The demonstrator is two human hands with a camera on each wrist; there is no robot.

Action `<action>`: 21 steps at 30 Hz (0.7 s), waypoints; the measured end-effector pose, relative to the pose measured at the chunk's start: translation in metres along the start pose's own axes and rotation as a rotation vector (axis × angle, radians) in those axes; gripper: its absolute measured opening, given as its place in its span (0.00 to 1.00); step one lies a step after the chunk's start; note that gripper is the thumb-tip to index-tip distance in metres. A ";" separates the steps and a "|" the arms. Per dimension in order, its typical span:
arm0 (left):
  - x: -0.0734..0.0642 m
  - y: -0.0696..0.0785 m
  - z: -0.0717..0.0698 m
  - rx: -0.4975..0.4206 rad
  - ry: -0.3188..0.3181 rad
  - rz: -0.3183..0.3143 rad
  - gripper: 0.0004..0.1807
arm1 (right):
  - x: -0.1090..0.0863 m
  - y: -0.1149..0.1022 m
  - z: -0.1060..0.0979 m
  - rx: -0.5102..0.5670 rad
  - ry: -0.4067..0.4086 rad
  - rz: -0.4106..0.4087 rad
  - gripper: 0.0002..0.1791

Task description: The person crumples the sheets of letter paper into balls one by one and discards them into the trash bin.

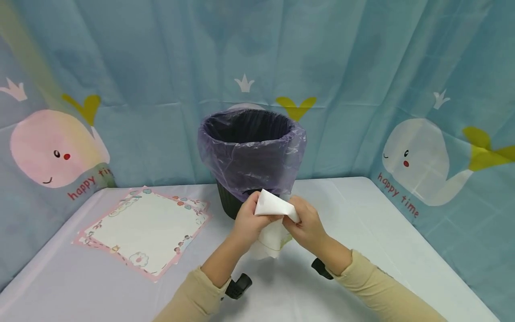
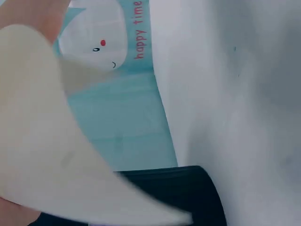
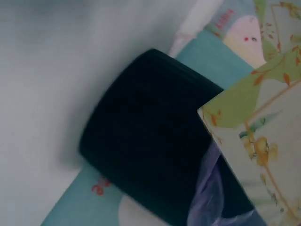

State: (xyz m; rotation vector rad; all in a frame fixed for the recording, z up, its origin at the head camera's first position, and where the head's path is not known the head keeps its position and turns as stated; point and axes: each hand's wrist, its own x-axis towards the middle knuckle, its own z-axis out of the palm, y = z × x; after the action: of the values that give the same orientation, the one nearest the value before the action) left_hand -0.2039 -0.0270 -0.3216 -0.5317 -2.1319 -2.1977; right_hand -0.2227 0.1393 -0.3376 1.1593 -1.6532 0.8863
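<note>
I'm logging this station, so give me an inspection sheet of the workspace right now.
Surface: pale table, bare around the hands.
Job's things: bent sheet of paper held in front of a black bin lined with a purple bag.
Clutter: stack of pink-edged decorated sheets lying flat at left.
Grippers: left hand and right hand both grip the paper.
Cables: nothing seen.
Surroundings: blue whale-print curtain behind and at both sides.

Bin (image 1: 251,152) blocks straight ahead, paper stack (image 1: 145,230) left — bare table (image 1: 362,214) right, open.
</note>
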 end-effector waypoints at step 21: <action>-0.001 0.012 -0.022 -0.304 0.207 0.277 0.20 | 0.025 -0.023 0.024 0.517 -0.397 0.801 0.52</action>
State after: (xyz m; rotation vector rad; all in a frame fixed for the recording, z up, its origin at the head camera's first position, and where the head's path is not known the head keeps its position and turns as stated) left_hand -0.2043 -0.0492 -0.3103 -0.5455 -1.5330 -2.3073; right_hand -0.2114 0.1031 -0.3210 1.0332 -2.3648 1.7491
